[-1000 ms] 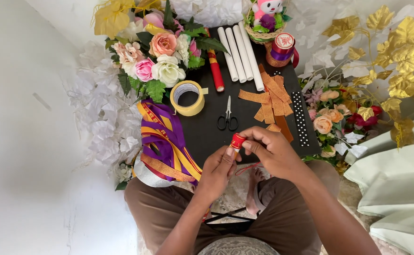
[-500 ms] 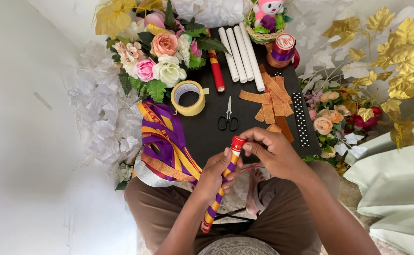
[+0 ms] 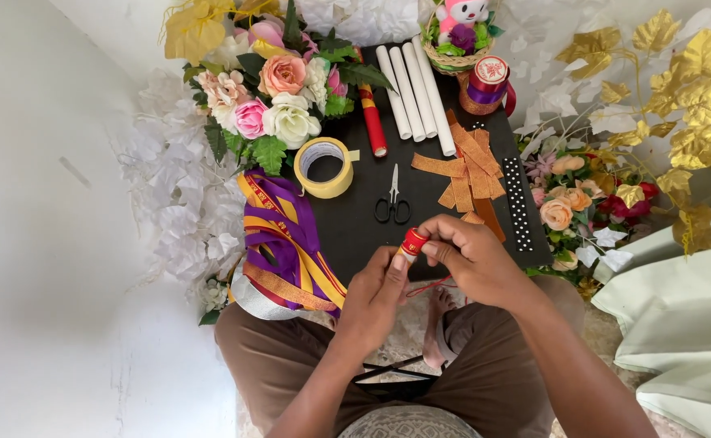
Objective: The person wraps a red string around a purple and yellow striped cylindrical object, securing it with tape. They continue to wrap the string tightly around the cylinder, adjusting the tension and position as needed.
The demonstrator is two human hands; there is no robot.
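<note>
Gripping a red-tipped stick [image 3: 413, 242], both hands meet over the near edge of the black table [image 3: 355, 235]. The left hand [image 3: 378, 294] is closed around the stick's lower part, which it hides; the right hand [image 3: 471, 258] pinches the red end between thumb and fingertips. A thin red thread [image 3: 430, 285] hangs below the right hand. Scissors [image 3: 392, 199] lie just beyond the hands, a tape roll [image 3: 323, 166] to their left, orange strips [image 3: 469, 166] to their right. Purple-and-gold ribbons [image 3: 286, 243] drape over the table's left edge. White tubes [image 3: 415, 91] lie at the far side.
</note>
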